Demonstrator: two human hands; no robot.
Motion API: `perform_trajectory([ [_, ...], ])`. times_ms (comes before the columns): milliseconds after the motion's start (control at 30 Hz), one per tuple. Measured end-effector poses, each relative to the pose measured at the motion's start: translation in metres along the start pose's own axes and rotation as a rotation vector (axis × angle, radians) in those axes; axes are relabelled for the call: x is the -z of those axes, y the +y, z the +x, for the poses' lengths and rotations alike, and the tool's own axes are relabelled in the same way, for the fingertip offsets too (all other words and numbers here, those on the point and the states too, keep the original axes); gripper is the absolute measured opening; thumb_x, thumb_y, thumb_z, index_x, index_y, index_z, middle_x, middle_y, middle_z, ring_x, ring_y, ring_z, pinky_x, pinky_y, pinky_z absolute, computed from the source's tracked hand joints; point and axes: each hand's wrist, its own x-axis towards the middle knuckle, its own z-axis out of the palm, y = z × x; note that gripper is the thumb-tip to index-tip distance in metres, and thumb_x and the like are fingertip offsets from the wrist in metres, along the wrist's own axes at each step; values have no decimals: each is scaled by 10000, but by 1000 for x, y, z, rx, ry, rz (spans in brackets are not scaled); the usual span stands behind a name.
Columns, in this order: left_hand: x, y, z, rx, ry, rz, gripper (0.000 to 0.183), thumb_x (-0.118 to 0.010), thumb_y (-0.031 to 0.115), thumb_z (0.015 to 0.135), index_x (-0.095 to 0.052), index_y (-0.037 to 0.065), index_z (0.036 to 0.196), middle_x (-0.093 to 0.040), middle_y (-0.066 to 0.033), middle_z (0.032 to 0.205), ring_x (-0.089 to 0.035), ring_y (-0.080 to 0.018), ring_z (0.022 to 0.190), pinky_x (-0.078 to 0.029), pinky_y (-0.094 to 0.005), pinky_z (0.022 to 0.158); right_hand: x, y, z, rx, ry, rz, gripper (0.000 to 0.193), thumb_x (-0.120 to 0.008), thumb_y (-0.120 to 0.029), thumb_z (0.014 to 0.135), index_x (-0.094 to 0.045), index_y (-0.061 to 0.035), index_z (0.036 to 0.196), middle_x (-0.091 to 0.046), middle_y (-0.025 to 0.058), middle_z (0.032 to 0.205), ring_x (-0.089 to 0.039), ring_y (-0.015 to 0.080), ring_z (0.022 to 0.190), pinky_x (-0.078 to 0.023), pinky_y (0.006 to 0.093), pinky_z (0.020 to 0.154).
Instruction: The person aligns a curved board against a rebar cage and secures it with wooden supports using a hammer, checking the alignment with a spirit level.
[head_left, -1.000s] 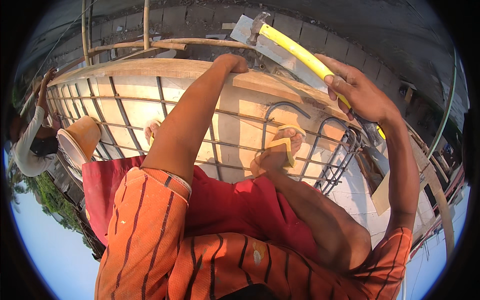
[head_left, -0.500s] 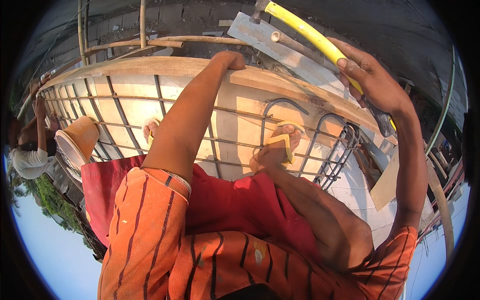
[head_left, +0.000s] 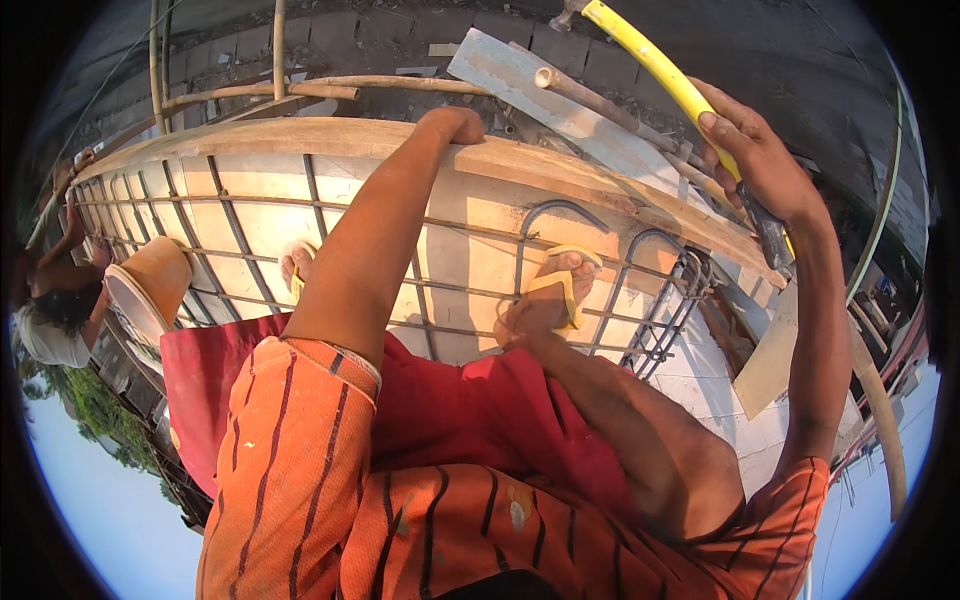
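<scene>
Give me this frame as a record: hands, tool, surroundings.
left hand: on edge of wooden board; grip unclear
right hand: gripping yellow-handled hammer
hammer head: near picture's top edge, apart from board
underfoot: rebar grid over pale panels
footwear: yellow sandals
beyond board: grey plank
far left: another person, near orange bucket

This is an outdoor building site. Steel reinforcing bars (head_left: 226, 197) cross in a grid beside the long wooden board (head_left: 330, 138); bamboo poles (head_left: 279, 50) stand beyond it.
</scene>
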Motion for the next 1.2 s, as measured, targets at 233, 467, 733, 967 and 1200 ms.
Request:
perform_trajectory([
  [233, 14, 19, -31, 70, -9, -84, 407, -498, 201, 846, -662, 51, 1187, -588, -164, 1321, -556, -338, 1229, -435, -459, 1001, 3, 16, 53, 391, 868, 203, 423, -468, -202, 993, -370, -37, 1370, -546, 60, 754, -548, 128, 563, -494, 297, 537],
  [467, 4, 6, -18, 22, 32, -40, 417, -501, 247, 847, -676, 40, 1164, -602, -184, 1292, -570, -350, 1206, -435, -459, 996, 13, 25, 7, -15, -91, -86, 566, -448, -376, 1008, -353, -99, 1493, -465, -4, 730, -484, 71, 548, -435, 229, 417],
  [733, 4, 8, -10, 49, -10, -52, 392, -528, 234, 853, -676, 79, 1181, -608, -141, 1305, -552, -332, 1235, -425, -450, 1012, -52, 37, 37, 88, 348, -62, 509, -424, -280, 1033, -286, -77, 1478, -467, 29, 756, -497, 103, 598, -476, 279, 538],
  [967, 8, 14, -24, 60, -18, -72, 391, -524, 226, 847, -678, 74, 1173, -608, -140, 1302, -577, -338, 1205, -449, -448, 986, 30, 11, 23, 83, 74, 10, 537, -441, -326, 1022, -331, -106, 1499, -456, -6, 741, -489, 78, 582, -458, 233, 492],
  [1200, 12, 24, -31, 43, 9, -93, 412, -487, 250, 849, -681, 6, 1119, -627, -182, 1253, -605, -337, 1157, -456, -445, 960, -48, 53, 37, -111, 12, -192, 482, -457, -290, 1013, -324, -82, 1427, -442, 25, 748, -476, 120, 575, -439, 292, 505],
])
